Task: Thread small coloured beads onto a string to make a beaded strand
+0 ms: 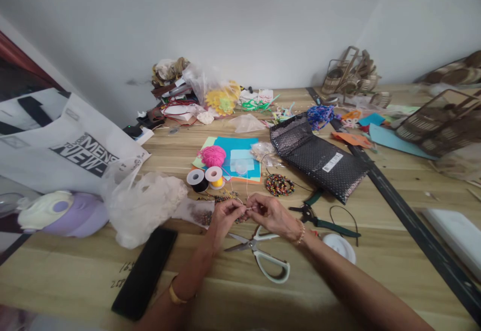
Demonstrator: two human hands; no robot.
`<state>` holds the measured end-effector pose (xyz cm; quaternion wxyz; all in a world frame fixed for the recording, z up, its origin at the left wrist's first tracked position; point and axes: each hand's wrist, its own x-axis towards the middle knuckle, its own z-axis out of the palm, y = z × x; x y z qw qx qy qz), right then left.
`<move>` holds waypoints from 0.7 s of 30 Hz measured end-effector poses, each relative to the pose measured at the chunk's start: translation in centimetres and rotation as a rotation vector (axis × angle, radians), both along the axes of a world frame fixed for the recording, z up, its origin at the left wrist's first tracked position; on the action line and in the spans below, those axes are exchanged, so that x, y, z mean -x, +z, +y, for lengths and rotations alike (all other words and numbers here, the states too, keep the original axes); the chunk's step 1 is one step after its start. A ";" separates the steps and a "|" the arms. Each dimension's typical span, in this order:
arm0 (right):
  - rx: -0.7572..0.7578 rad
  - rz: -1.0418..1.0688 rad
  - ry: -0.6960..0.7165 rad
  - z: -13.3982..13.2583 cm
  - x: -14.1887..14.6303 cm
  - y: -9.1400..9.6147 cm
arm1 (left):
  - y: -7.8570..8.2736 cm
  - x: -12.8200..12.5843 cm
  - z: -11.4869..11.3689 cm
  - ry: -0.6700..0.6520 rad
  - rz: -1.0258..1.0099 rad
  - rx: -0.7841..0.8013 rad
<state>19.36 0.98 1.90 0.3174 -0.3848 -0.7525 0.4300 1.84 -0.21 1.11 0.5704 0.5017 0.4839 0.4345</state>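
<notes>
My left hand (pixel 224 216) and my right hand (pixel 273 216) meet above the table, fingertips pinched together. Between them they grip a thin pale cord (pixel 247 186), whose strands rise and loop away behind the fingers; any knot or bead there is too small to make out. Below the hands lie scissors with white handles (pixel 271 267), blades spread. A small clear bag of dark beads (pixel 199 213) is partly hidden behind my left hand. Beyond it stand a black thread spool (pixel 198 180) and a yellow thread spool (pixel 215 177). A coil of multicoloured beads (pixel 279 184) rests past my right hand.
Green-handled pliers (pixel 317 219) and a white round spool (pixel 339 249) lie right of my right hand. A black padded mailer (pixel 319 155), pink yarn (pixel 213 156) and blue paper (pixel 244 145) sit farther back. Left are a black phone-like slab (pixel 146 273) and a plastic bag (pixel 141 205).
</notes>
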 end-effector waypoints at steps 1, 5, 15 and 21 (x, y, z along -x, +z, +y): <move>-0.002 -0.001 -0.003 0.0 0.0 -0.1 | 0.0 0.0 0.0 0.003 0.000 -0.002; -0.005 0.007 -0.004 0.0 0.1 -0.4 | 0.1 -0.1 -0.1 0.009 -0.006 0.004; -0.051 -0.018 0.005 0.3 -0.2 -0.5 | 0.1 -0.1 -0.1 0.028 0.012 0.019; -0.062 -0.024 -0.014 0.4 -0.2 -0.6 | 0.4 -0.1 -0.3 -0.002 0.032 0.007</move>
